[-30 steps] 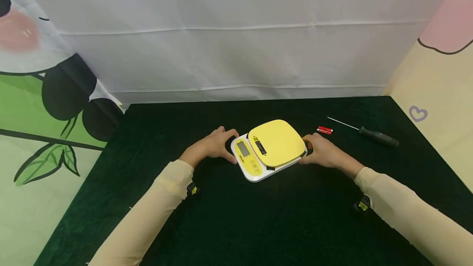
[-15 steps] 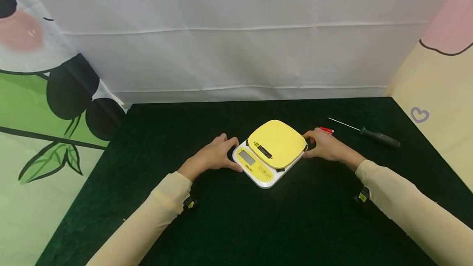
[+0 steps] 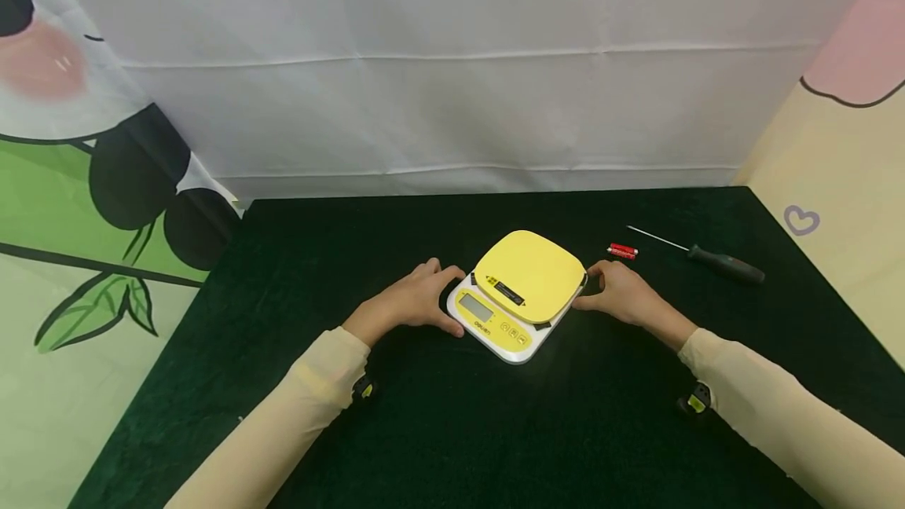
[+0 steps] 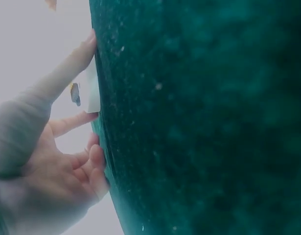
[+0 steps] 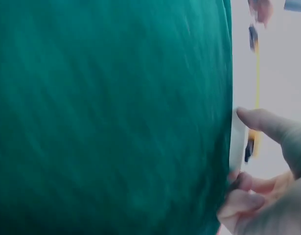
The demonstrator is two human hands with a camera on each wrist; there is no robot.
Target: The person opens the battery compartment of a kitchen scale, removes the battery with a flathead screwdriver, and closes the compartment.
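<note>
A white kitchen scale [image 3: 513,353] with a yellow platform [image 3: 532,269] lies at an angle on the dark green cloth. Its display and buttons face the near left side. At the left corner my left hand [image 3: 417,297] holds the scale's edge between thumb and index finger; in the left wrist view the hand [image 4: 62,166] has its other fingers curled beside the cloth. My right hand [image 3: 625,294] grips the opposite edge, with thumb and index finger on the white rim. Seen from the right wrist, the thumb [image 5: 267,125] lies against the white side of the scale.
Two red batteries [image 3: 622,250] lie beyond my right hand. A screwdriver [image 3: 728,264] with a dark handle is further right, its shaft pointing left. The green-covered table [image 3: 318,234] meets a white cloth backdrop [image 3: 424,116], with printed drapes at both sides.
The scale has turned between my hands, its display end swinging toward me. My left hand has shifted slightly right and nearer. My right hand rose over the batteries, then came back down, uncovering them.
</note>
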